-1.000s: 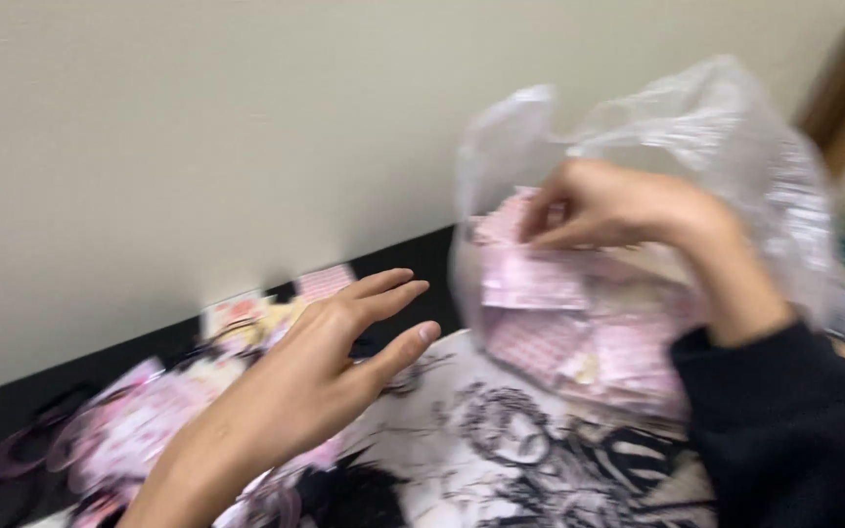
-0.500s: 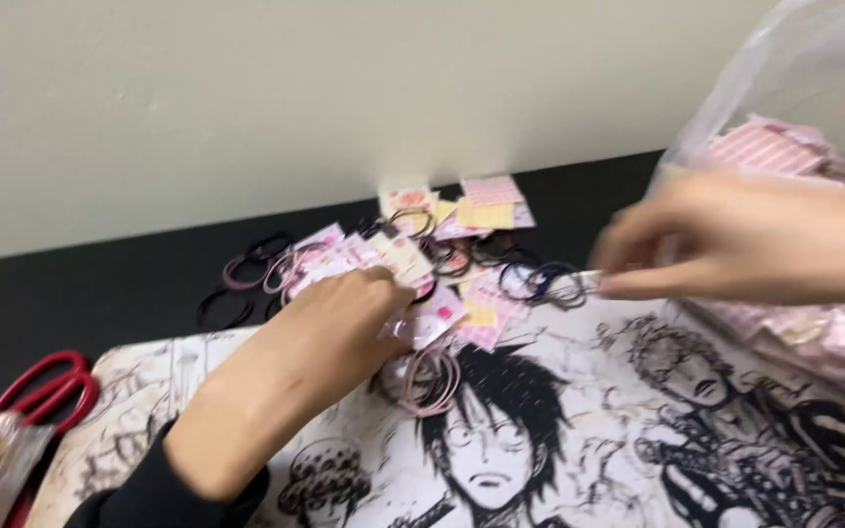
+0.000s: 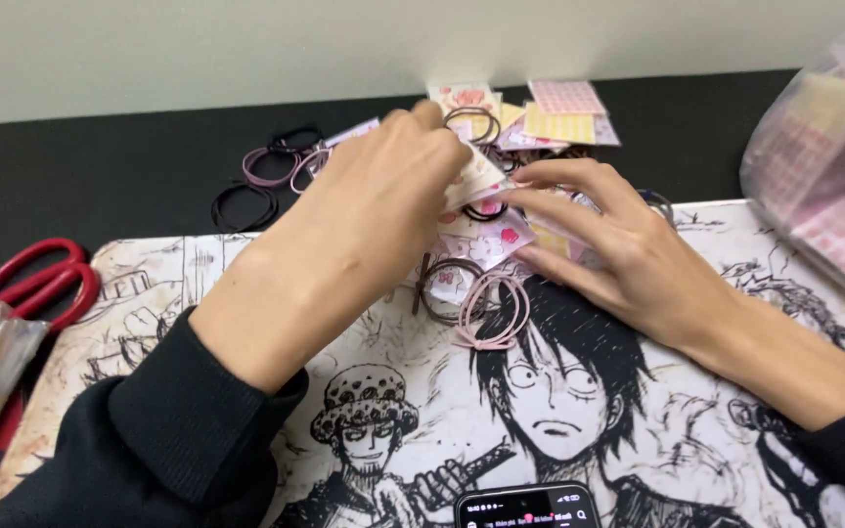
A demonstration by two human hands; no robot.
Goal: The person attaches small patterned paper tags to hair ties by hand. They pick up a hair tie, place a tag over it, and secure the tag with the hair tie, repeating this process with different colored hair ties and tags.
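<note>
Pinching small pink card (image 3: pixel 476 176) w/ left hand (image 3: pixel 364 220) fingers, clamped at card's left edge; card lies betw both hands, above pink hair ties (image 3: pixel 491 308) on surface. Right hand (image 3: pixel 618 240) fingers apart, nearly touching card's right side.

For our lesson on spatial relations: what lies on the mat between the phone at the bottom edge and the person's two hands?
In the head view, pink hair ties lie on the mat between the phone and the left hand and right hand; below them is only the mat's drawn artwork.
</note>
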